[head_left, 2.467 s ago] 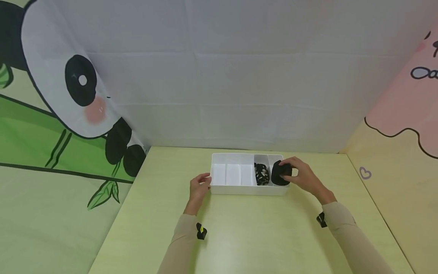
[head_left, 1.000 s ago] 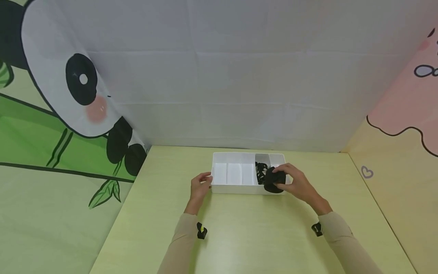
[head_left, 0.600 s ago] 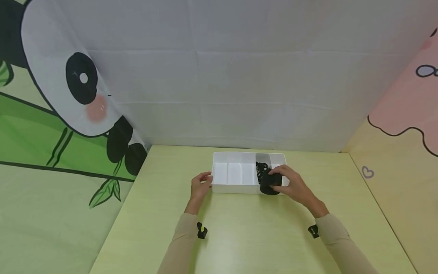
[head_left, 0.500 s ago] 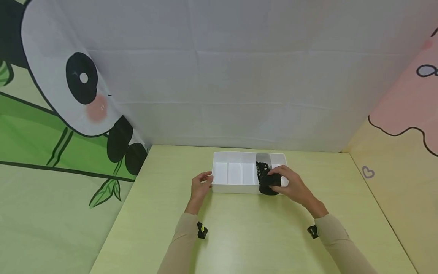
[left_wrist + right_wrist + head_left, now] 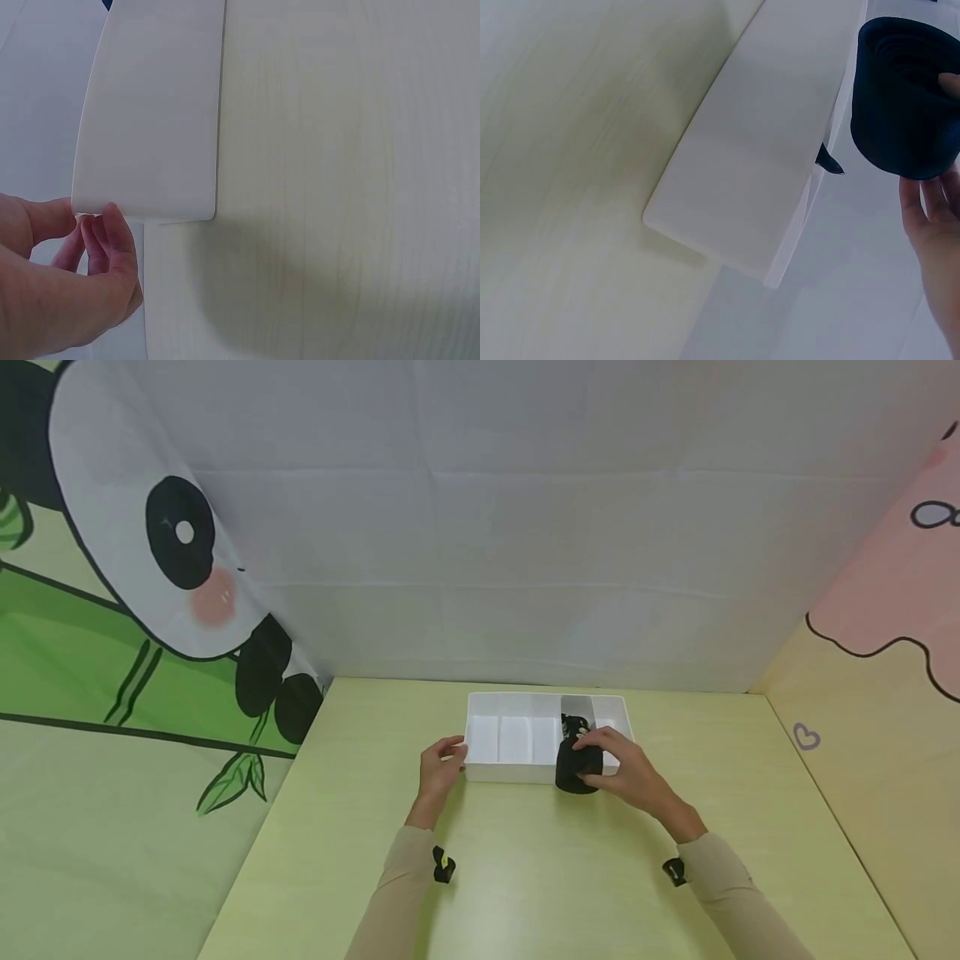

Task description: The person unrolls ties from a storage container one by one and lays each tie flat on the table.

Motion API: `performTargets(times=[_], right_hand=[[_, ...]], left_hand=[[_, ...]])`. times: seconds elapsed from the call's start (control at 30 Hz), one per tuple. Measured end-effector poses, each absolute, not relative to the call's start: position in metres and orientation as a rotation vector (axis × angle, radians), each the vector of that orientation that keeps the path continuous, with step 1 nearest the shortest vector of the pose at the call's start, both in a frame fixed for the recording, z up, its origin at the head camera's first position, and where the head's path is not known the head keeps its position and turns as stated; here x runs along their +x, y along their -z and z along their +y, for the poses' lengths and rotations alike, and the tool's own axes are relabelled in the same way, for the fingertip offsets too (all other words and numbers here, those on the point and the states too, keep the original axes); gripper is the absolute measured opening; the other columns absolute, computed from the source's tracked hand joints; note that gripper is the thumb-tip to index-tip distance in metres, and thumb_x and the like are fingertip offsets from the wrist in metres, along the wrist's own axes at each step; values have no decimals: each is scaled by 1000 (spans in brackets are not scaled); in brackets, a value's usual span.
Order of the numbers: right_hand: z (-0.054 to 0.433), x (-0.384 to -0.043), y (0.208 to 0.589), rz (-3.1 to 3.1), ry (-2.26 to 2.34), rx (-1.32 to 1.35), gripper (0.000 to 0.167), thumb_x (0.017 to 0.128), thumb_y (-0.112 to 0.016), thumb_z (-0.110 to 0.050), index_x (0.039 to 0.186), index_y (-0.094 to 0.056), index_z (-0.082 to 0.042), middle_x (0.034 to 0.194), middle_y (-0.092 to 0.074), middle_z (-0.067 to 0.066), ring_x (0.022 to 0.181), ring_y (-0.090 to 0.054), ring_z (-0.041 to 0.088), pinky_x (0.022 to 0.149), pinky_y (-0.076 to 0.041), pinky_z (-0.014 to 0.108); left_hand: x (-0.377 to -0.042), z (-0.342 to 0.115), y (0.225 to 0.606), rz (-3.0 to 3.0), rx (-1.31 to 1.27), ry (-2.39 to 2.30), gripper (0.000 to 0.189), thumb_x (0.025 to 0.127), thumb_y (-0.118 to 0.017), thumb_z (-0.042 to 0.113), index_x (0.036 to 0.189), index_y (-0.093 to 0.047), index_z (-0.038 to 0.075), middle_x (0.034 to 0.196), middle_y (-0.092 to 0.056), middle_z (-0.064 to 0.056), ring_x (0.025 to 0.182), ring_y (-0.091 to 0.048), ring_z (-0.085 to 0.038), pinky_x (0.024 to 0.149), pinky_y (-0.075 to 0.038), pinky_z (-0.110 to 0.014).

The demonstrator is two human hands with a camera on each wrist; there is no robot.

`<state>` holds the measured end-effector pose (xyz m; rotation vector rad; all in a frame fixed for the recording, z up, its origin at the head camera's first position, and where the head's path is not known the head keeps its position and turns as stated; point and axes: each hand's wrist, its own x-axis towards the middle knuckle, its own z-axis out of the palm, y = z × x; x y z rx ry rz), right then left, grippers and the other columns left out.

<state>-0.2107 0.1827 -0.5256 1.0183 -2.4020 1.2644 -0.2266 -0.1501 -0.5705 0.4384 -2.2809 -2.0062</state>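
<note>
A white divided tray (image 5: 517, 773) lies at the far side of the table. My left hand (image 5: 438, 770) pinches its left end; in the left wrist view, the thumb and fingers (image 5: 120, 240) are at the rim corner. My right hand (image 5: 637, 781) holds a roll of black cloth (image 5: 579, 767), coiled in layers, raised over the tray's front wall. The right wrist view shows the coiled roll (image 5: 900, 112) from its end, partly cut off by the frame. Behind it, a black cloth with a pale floral pattern (image 5: 575, 725) sits in a compartment, partly hidden.
The tray's left compartments (image 5: 513, 735) show bare white inside. A dark pointed tip of cloth (image 5: 829, 161) pokes up at the tray's rim in the right wrist view. A pale wooden table (image 5: 510, 877) spreads in front, and a white sheet (image 5: 540, 568) hangs behind it.
My right hand has carried the black cloth roll left and toward me, from the tray's right end to in front of the floral cloth. My left hand stays at the tray's left end.
</note>
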Motion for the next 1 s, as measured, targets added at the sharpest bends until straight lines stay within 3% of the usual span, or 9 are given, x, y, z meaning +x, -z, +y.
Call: performTargets(times=[0.17, 0.37, 0.63, 1.0], right_hand=[[176, -208, 527, -2424, -1266, 1016, 53, 72, -90, 5, 118, -68, -12, 119, -64, 4, 115, -61, 28, 99, -43, 17], [168, -204, 529, -2441, -1303, 1007, 51, 75, -89, 3, 118, -69, -15, 122, -63, 3, 112, -61, 24, 94, -52, 29], [158, -203, 532, -2398, -1309, 1052, 52, 74, -89, 4, 118, -68, -13, 121, -64, 5, 112, -60, 25, 93, -52, 31], [130, -181, 515, -2329, -1332, 1133, 48, 70, -86, 16, 111, -67, 2, 111, -64, 19, 100, -63, 36, 84, -54, 49]], left_hand=[[-226, -149, 569, -2284, 446, 2000, 26, 98, -67, 6, 121, -70, -6, 102, -65, -15, 82, -65, -24, 76, -58, -33], [-226, -150, 568, -2288, 444, 1998, 26, 99, -67, 7, 122, -70, -5, 103, -66, -15, 87, -65, -27, 75, -57, -31], [-229, -149, 569, -2280, 426, 2008, 28, 98, -66, 7, 123, -68, -7, 105, -65, -16, 82, -68, -29, 74, -57, -30], [-225, -151, 572, -2292, 425, 2011, 28, 100, -65, 7, 125, -68, -6, 106, -66, -16, 96, -65, -35, 77, -57, -34]])
